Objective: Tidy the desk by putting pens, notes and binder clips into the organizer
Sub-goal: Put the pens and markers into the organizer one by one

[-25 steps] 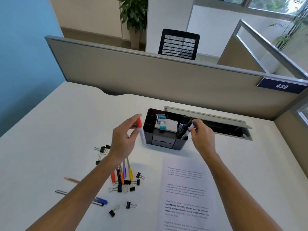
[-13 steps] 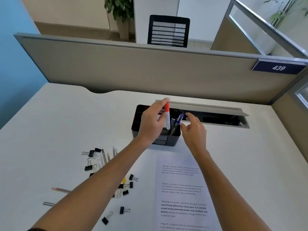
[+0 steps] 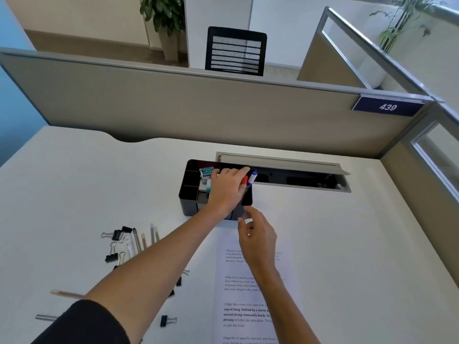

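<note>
The black organizer (image 3: 190,193) stands mid-desk. My left hand (image 3: 226,192) reaches over its right compartment, fingers closed on a red-capped pen (image 3: 244,181) that stands lowered into it. A blue-capped pen (image 3: 252,177) stands right beside it in the same compartment. My right hand (image 3: 257,235) hovers just in front of the organizer, fingers apart and holding nothing. Several loose pens (image 3: 135,240) and black binder clips (image 3: 114,235) lie on the desk to the left, partly hidden by my left forearm. Another clip (image 3: 167,320) lies nearer me.
A printed sheet (image 3: 238,311) lies under my right forearm. A teal-and-white item (image 3: 206,172) sits in the organizer's middle. An open cable trough (image 3: 298,178) runs behind the organizer. A beige partition (image 3: 198,108) borders the desk's far edge. A thin stick (image 3: 65,294) and a silver pen (image 3: 46,317) lie near left.
My left hand carried the red-capped pen to the organizer's right compartment and lowered it in. My right hand let go of the blue-capped pen and drew back toward me.
</note>
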